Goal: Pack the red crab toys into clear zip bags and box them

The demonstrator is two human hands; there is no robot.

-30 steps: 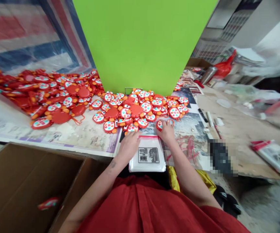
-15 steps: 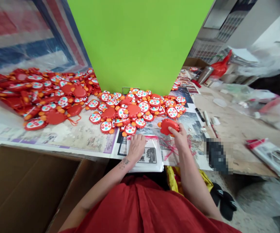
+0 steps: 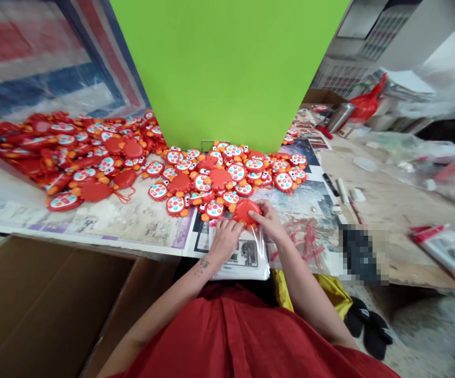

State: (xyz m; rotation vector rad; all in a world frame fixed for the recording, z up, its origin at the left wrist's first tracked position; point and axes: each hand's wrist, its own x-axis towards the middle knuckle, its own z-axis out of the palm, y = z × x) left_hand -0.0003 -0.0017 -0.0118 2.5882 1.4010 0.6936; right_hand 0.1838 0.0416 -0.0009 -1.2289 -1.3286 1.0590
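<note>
My right hand [image 3: 270, 220] grips a red crab-shaped toy [image 3: 246, 211], its plain back turned up and orange legs at its edge. The toy is over the top edge of a stack of clear plastic bags [image 3: 247, 268] with black print. My left hand [image 3: 226, 240] lies on those bags, fingers curled at the top edge by the toy; its fingertips are partly hidden. Just beyond both hands spreads a heap of similar crab toys [image 3: 219, 179], several showing white faces with coloured dots.
A bigger pile of crab toys [image 3: 93, 189] lies to the left. A tall green board [image 3: 219, 73] stands behind the heap. Pink strips [image 3: 304, 239], markers [image 3: 341, 190] and a bagged item [image 3: 444, 252] are on the right. An open cardboard box [image 3: 46, 304] sits below left.
My right hand has brought the crab toy left and slightly nearer, from beside the bags to their top edge. My left hand stays on the bags. The view has shifted slightly.
</note>
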